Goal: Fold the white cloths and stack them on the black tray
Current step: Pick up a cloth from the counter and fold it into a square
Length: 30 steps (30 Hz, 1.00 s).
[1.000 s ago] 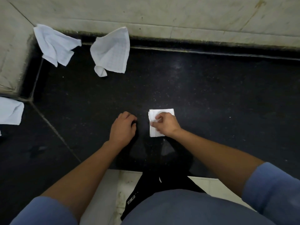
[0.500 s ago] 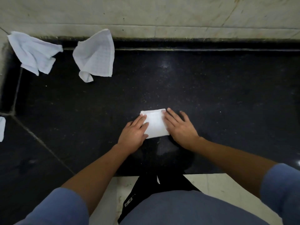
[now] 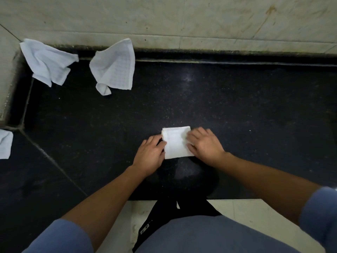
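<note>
A small folded white cloth [image 3: 176, 142] lies flat on the black stone counter [image 3: 237, 110], in front of me. My left hand [image 3: 150, 155] touches its left edge with loosely bent fingers. My right hand [image 3: 205, 145] lies over its right edge, fingers spread flat on the cloth. Two crumpled white cloths sit unfolded at the far left, one in the corner [image 3: 48, 61] and one beside it [image 3: 114, 67]. No black tray is in view.
Another white cloth [image 3: 5, 144] shows partly at the left edge. A pale tiled wall [image 3: 182, 21] rises behind the counter. The counter's near edge runs just below my hands, with pale floor [image 3: 246, 210] beyond it.
One second ago only my right hand held the cloth while the left rested beside it in a fist. Both hands now lie on the folded cloth's edges, barely shifted over the last half second.
</note>
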{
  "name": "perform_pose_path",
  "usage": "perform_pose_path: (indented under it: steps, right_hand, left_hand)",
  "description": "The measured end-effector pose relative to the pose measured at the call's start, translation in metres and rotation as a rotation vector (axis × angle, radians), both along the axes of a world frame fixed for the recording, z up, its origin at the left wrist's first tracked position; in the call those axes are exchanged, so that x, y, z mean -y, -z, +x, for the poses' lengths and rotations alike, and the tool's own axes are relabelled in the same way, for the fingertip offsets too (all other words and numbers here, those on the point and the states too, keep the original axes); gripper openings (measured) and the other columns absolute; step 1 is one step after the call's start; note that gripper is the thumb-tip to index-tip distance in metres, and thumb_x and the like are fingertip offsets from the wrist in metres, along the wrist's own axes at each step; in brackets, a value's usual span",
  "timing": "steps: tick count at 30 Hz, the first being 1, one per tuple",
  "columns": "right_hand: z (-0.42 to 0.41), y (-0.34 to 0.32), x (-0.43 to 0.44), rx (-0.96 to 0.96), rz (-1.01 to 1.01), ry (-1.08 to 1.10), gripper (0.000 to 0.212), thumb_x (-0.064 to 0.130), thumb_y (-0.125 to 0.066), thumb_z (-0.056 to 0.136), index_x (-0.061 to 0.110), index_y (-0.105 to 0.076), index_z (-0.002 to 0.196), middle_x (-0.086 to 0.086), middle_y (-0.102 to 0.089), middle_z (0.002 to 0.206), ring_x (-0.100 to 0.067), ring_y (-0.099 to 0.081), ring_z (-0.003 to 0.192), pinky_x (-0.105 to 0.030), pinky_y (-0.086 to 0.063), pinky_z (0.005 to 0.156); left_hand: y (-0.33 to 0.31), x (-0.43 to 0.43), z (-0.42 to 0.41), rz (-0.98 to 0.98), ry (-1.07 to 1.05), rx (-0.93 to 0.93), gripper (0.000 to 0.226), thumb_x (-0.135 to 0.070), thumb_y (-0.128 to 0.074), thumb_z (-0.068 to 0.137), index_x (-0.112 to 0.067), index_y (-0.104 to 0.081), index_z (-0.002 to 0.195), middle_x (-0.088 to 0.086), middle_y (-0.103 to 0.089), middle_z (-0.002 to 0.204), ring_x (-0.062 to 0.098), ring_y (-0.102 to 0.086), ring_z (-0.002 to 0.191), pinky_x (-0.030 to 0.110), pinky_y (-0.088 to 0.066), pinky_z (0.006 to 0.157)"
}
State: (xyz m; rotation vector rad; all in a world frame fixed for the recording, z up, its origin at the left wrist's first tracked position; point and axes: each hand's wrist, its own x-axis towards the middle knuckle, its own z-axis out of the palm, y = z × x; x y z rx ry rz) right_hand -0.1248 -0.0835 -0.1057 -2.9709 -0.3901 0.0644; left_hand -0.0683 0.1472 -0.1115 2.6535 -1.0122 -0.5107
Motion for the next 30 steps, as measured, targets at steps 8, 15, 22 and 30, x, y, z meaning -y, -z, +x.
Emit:
perform_pose_path:
  steps: [8, 15, 22, 30]
  right_hand:
    - [0.073, -0.002, -0.030, -0.579, -0.022, 0.279, 0.049, 0.043, -0.066, 0.083, 0.020, -0.047, 0.122, -0.006, -0.062, 0.112, -0.027, -0.056, 0.105, -0.041, -0.040, 0.091]
    - [0.044, -0.018, -0.013, -0.617, 0.356, 0.471, 0.013, 0.019, -0.064, 0.079, 0.015, -0.059, 0.090, -0.002, -0.062, 0.090, -0.023, -0.061, 0.085, -0.033, -0.046, 0.063]
    - [-0.044, -0.068, 0.048, -0.452, 0.407, 0.570, 0.020, 0.033, -0.067, 0.077, 0.027, -0.059, 0.094, 0.001, -0.065, 0.092, -0.023, -0.060, 0.088, -0.034, -0.048, 0.070]
    - [-0.209, -0.119, 0.165, -0.177, 0.092, 0.606, 0.032, 0.051, -0.052, 0.091, 0.020, -0.058, 0.096, -0.004, -0.064, 0.100, -0.028, -0.060, 0.095, -0.034, -0.038, 0.067]
  left_hand:
    - [0.000, -0.049, 0.000, -0.001, -0.157, 0.004, 0.031, -0.017, -0.060, 0.087, -0.009, -0.062, 0.117, 0.008, -0.057, 0.119, 0.027, -0.054, 0.103, 0.038, -0.046, 0.083]
    - [-0.016, -0.043, 0.003, 0.052, -0.156, 0.025, 0.031, -0.022, -0.053, 0.092, -0.015, -0.058, 0.121, 0.003, -0.055, 0.119, 0.019, -0.051, 0.106, 0.032, -0.045, 0.088]
    - [-0.044, 0.026, -0.008, 0.036, -0.018, 0.070, 0.028, -0.021, -0.053, 0.090, -0.015, -0.058, 0.117, 0.004, -0.061, 0.110, 0.023, -0.058, 0.100, 0.038, -0.051, 0.080]
    - [-0.080, 0.185, -0.097, -0.030, 0.237, 0.158, 0.023, -0.022, -0.053, 0.089, -0.015, -0.059, 0.110, 0.006, -0.062, 0.105, 0.026, -0.059, 0.098, 0.039, -0.051, 0.079]
